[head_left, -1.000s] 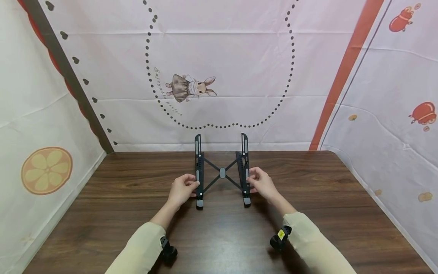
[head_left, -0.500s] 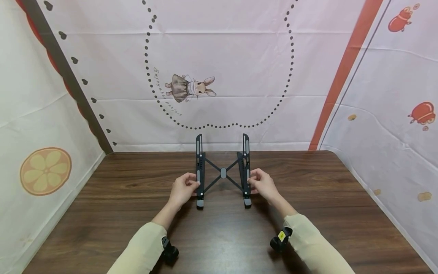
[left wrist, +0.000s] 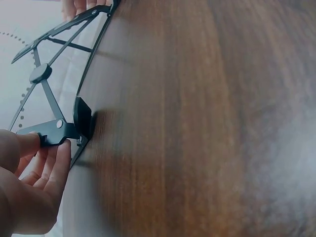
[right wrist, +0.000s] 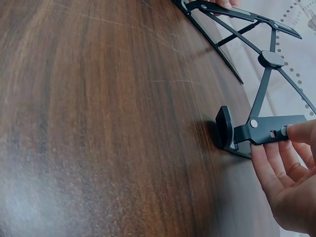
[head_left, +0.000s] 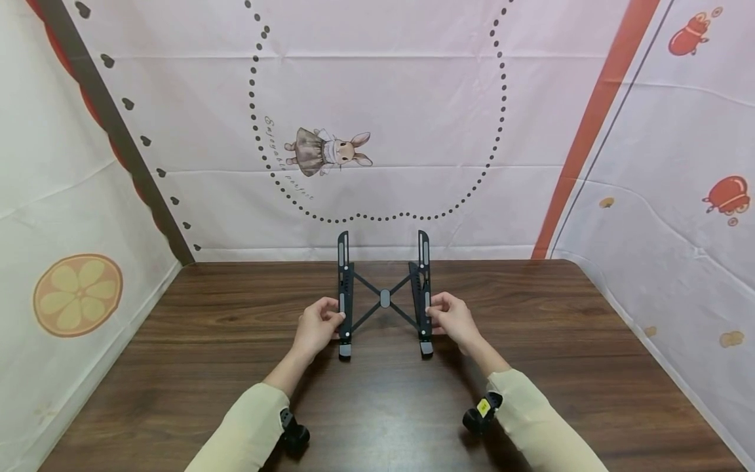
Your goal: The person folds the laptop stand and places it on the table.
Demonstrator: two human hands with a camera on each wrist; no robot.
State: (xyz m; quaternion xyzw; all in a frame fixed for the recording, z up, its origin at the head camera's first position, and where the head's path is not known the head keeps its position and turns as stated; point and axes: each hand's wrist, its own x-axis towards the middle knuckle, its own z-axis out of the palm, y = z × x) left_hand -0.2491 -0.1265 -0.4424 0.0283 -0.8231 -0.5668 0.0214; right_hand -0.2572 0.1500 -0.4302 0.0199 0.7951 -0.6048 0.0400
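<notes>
Sleeves (head_left: 242,429) slant in over the worktop (head_left: 377,419), and it's a double pinch: left hand (head_left: 314,326) on one rail (head_left: 342,303), right hand (head_left: 456,320) on the other, thumbs (right wrist: 300,132) above, fingers (right wrist: 269,170) below. Equal pressure should serve the folding stand (head_left: 385,299) best, midway between side edges, near the back edge. Legs (head_left: 416,292) latched? Can't tell; some fingertips hide behind the rails, and each wrist view crops the opposite hand.

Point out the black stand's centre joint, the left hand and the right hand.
centre joint (left wrist: 40,73): left wrist view, middle of its rounded cap.
left hand (head_left: 314,328): head view, middle of the hand.
right hand (head_left: 455,320): head view, middle of the hand.
</notes>
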